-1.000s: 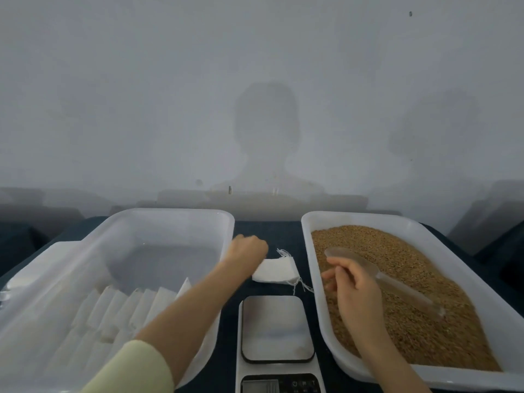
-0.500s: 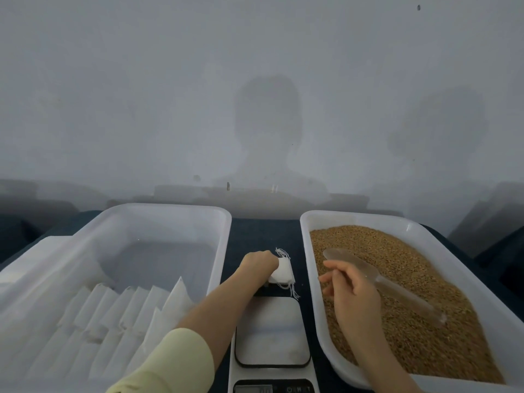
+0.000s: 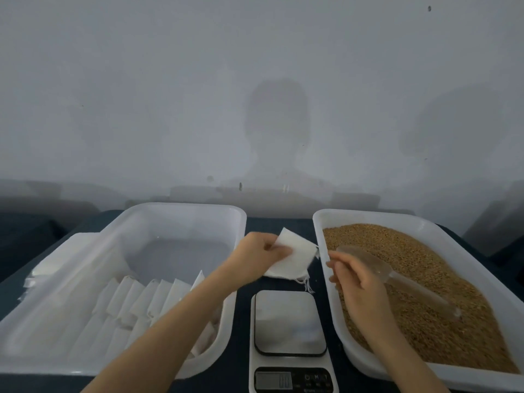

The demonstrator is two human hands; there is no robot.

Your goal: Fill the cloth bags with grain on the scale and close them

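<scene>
My left hand [image 3: 259, 255] pinches a flat white cloth bag [image 3: 295, 258] by its left edge and holds it in the air beyond the scale [image 3: 289, 321], whose plate is bare. Loose drawstrings hang from the bag's lower right corner. My right hand [image 3: 353, 279] hovers over the near left part of the grain [image 3: 425, 279], fingers loosely curled next to a clear plastic scoop [image 3: 397, 276] that lies on the grain; whether the fingers touch the scoop I cannot tell.
A white tub [image 3: 465, 242] on the right holds the brown grain. A white tub [image 3: 181, 214] on the left holds a row of several folded cloth bags [image 3: 141, 302]. A grey wall stands close behind the dark table [image 3: 279, 222].
My left hand has lifted the bag and turned it so its flat face shows. My right hand stays by the scoop, almost unmoved.
</scene>
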